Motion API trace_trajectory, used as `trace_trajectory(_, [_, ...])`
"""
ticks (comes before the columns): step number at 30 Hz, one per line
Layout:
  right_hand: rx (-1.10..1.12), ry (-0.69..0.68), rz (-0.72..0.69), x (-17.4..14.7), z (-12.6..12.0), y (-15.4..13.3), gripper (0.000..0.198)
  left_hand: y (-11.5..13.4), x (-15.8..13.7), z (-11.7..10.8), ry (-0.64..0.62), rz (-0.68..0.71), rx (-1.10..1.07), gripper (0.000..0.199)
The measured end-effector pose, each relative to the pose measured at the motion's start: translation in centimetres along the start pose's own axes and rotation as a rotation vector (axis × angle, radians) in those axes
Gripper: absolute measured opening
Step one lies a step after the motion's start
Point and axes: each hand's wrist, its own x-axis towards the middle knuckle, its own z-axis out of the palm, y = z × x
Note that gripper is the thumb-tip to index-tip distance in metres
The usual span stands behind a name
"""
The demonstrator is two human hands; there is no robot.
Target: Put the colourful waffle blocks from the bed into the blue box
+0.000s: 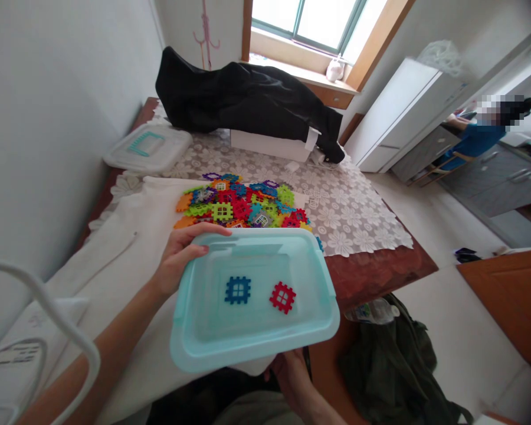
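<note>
A light teal plastic tub (248, 353) is tilted toward me over the table's near edge. Inside it lie a blue square building piece (238, 290) and a red one (283, 297), each notched round the sides with a window-like grid, set apart. My left hand (181, 254) grips the tub's far left rim, fingers along the edge and thumb over the inside. Under the near side, my right hand (289, 372) holds the tub from below; its fingertips are mostly hidden. Just behind the tub spreads a heap of colourful building pieces (243, 203).
A white lid with a teal handle (146, 146) lies at the far left. Black fabric (248, 97) drapes over a white box behind the heap. A white cable (66, 324) loops at left. At right are a dark bag (393, 360) and, farther off, a person (482, 141) in blue.
</note>
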Motion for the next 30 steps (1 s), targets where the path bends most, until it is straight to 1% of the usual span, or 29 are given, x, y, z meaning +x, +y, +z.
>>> trace_trajectory(1, [0.038,0.05,-0.001,0.0,0.3,-0.1,0.055,0.0,0.0,0.0,0.002,-0.006,-0.005,0.034])
trace_trajectory(3, [0.073,0.169,-0.047,0.1,0.4,-0.4,0.055,0.0,0.0,0.0,0.009,-0.017,-0.007,0.034])
trace_trajectory(6, [0.027,0.318,-0.176,0.3,-1.1,-1.3,0.058,-0.1,-0.1,0.0,0.007,-0.016,0.018,0.035])
trace_trajectory(9, [-0.173,0.457,-0.276,-0.1,-3.5,-3.0,0.064,-0.2,-0.2,-0.1,-0.009,-0.016,0.035,0.035])
trace_trajectory(10, [-0.253,0.49,-0.319,-0.3,-4.1,-3.8,0.063,-0.2,-0.2,-0.1,-0.012,-0.019,0.037,0.035])
trace_trajectory(12, [-0.412,0.501,-0.475,-0.6,-4.9,-5.9,0.053,-0.1,-0.2,-0.2,-0.017,-0.02,0.042,0.035])
trace_trajectory(14, [-0.598,0.472,-0.698,-0.7,-4.9,-8.2,0.038,-0.1,-0.2,-0.2,-0.019,-0.011,0.049,0.035])
trace_trajectory(17, [-0.988,0.326,-1.059,-0.4,-4.5,-11.4,0.016,-0.2,-0.2,-0.1,-0.018,-0.005,0.038,0.035])
trace_trajectory(18, [-1.126,0.26,-1.185,-0.2,-4.5,-12.2,0.013,-0.2,-0.2,-0.1,-0.016,-0.007,0.033,0.035])
trace_trajectory(19, [-1.252,0.195,-1.303,0.0,-4.5,-12.9,0.016,-0.2,-0.2,-0.1,-0.014,-0.01,0.028,0.035])
trace_trajectory(20, [-1.358,0.141,-1.398,0.2,-4.6,-13.4,0.019,-0.2,-0.2,0.0,-0.012,-0.01,0.023,0.035])
trace_trajectory(21, [-1.439,0.101,-1.459,0.5,-4.7,-13.8,0.02,-0.2,-0.2,0.0,-0.012,-0.012,0.019,0.035])
trace_trajectory(23, [-1.515,0.077,-1.499,0.9,-5.1,-14.3,0.022,-0.1,-0.2,0.1,-0.01,-0.022,0.014,0.035])
trace_trajectory(26, [-1.532,0.069,-1.486,1.2,-5.4,-14.9,0.026,0.1,-0.1,0.2,0.006,-0.043,-0.004,0.035])
trace_trajectory(27, [-1.559,0.028,-1.476,1.1,-5.5,-15.1,0.027,0.2,-0.1,0.2,0.013,-0.047,-0.011,0.035])
trace_trajectory(30, [-1.695,-0.158,-1.407,0.7,-5.4,-16.1,0.034,0.4,-0.1,0.2,0.023,-0.043,-0.002,0.035])
